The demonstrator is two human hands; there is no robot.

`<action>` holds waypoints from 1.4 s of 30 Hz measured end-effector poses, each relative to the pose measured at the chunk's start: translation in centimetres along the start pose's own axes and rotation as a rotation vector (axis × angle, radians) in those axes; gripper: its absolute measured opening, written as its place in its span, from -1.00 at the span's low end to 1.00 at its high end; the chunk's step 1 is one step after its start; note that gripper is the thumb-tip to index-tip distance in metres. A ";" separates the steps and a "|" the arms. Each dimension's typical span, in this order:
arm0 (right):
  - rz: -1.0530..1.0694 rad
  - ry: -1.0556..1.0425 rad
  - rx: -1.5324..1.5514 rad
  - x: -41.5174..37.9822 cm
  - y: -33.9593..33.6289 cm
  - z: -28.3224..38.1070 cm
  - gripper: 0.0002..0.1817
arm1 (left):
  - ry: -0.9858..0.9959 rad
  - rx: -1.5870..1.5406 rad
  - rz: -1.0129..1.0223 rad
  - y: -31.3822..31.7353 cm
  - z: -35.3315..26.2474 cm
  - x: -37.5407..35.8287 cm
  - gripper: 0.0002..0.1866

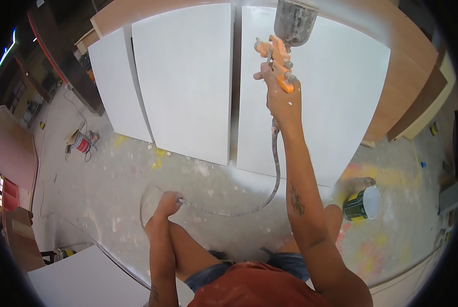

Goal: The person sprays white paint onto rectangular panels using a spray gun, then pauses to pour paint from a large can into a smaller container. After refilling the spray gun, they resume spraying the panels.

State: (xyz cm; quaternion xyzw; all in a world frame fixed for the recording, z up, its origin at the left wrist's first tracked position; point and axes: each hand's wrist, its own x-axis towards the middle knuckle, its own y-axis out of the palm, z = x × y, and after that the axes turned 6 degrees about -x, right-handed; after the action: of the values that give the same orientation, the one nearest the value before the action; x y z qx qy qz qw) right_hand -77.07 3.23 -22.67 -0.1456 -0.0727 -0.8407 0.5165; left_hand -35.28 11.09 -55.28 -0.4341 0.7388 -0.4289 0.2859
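My right hand (284, 97) is wrapped round the handle of an orange spray gun (280, 61), held out over the right-hand white panel (321, 102). A grey, paint-stained cup (294, 24) sits on top of the gun. From below the handle a hose (276, 169) curves down and to the left. My left hand (171, 203) is closed round that hose, low above the floor near my left knee. Beside the right panel are a middle white panel (183, 82) and a narrower white panel (119, 87), with dark gaps between them.
An open green can (355, 207) stands on the paint-spotted floor (208, 184) to my right. At the left are a red and white bucket (80, 142) and a cable. Another white panel (85, 281) lies at the lower left. Brown boards (413, 97) rise behind the panels.
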 end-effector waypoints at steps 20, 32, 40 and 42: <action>0.147 0.197 -0.202 -9.5 -2.4 -10.4 -0.61 | -0.076 0.040 -0.106 -0.2 -0.5 -1.1 -0.68; 0.266 0.434 -0.228 -20.1 -3.0 -22.8 -0.61 | -0.074 0.028 -0.014 -0.5 -1.0 -0.6 -0.77; 0.380 0.565 -0.393 -24.0 -2.5 -26.6 -0.65 | -0.044 0.039 0.015 -0.1 -0.6 -1.1 -0.80; 0.396 0.540 -0.387 -24.6 -2.7 -27.4 -0.65 | -0.056 0.025 0.040 0.0 -0.4 -0.9 -0.81</action>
State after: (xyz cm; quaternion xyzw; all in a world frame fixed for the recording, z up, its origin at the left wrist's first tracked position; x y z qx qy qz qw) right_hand -73.67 17.80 -56.42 -0.0249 0.2556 -0.7307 0.6325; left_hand -35.14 12.03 -55.03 -0.4274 0.7338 -0.4197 0.3204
